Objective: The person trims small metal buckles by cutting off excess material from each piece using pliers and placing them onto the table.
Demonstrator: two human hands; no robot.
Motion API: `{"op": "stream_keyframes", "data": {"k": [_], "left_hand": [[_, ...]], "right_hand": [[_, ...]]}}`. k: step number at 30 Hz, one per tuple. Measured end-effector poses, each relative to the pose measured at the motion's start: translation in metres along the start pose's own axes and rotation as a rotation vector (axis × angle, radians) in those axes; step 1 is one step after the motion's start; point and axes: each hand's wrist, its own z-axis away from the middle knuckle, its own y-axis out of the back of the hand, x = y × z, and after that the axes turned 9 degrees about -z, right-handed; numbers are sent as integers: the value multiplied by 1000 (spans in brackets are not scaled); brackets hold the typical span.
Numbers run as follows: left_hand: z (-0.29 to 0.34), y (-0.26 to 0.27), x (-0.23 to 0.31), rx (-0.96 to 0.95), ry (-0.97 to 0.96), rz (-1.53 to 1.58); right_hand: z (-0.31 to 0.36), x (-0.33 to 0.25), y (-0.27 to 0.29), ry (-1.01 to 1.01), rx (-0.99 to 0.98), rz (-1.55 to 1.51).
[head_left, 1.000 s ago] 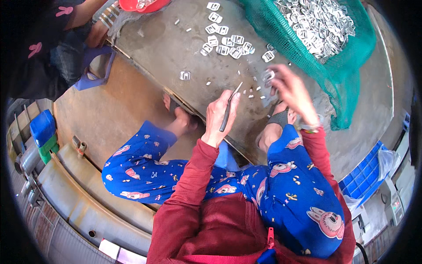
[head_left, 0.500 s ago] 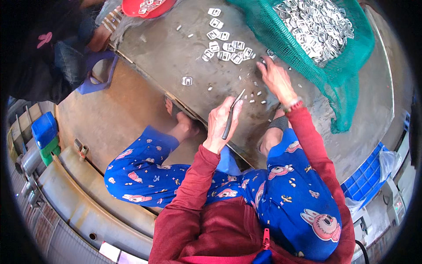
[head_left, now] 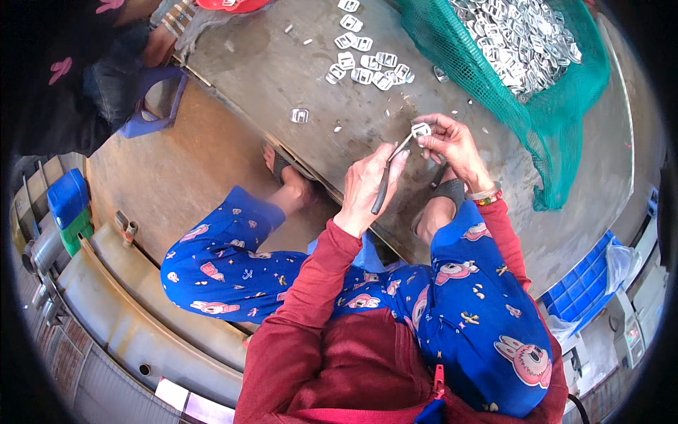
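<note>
My left hand [head_left: 369, 185] is closed around a slim pointed tool [head_left: 382, 191] with a dark handle and a metal tip. Between the fingers of my right hand [head_left: 459, 152] is a small pale metal buckle [head_left: 421, 130], and the tool's tip touches or nearly touches it. Several similar loose buckles [head_left: 362, 75] lie on the grey tabletop [head_left: 247, 78] beyond my hands. One single buckle [head_left: 299, 115] sits apart, farther left. At the far right, a big heap of buckles [head_left: 512, 42] rests on green netting [head_left: 487, 102].
A red bowl [head_left: 233, 6] stands at the table's far left. Another person's dark clothing [head_left: 56, 106] and a purple plastic stool [head_left: 175, 106] are at upper left. The table's edge runs in front of my knees. A blue crate [head_left: 579, 283] stands low on the right.
My right hand has come back from near the netting toward my left hand, now with a buckle in its fingers. The left hand has shifted slightly right with the tool.
</note>
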Motion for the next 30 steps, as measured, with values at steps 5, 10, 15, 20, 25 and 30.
{"op": "stream_keyframes", "data": {"k": [5, 10, 15, 20, 25, 30], "left_hand": [[1, -3, 7, -5, -43, -47], [1, -1, 10, -34, -24, -82], [5, -1, 6, -35, -45, -120], [6, 2, 7, -101, -59, -258], [6, 9, 10, -100, -87, -270], [6, 7, 11, -96, -110, -293]], "right_hand": [[9, 1, -7, 62, 73, 37], [13, -9, -8, 19, 22, 189], [21, -22, -19, -26, -23, 133], [20, -17, -15, -34, -74, 104], [18, -21, -11, -129, -81, 118], [19, -22, -5, -95, -128, 135]]}}
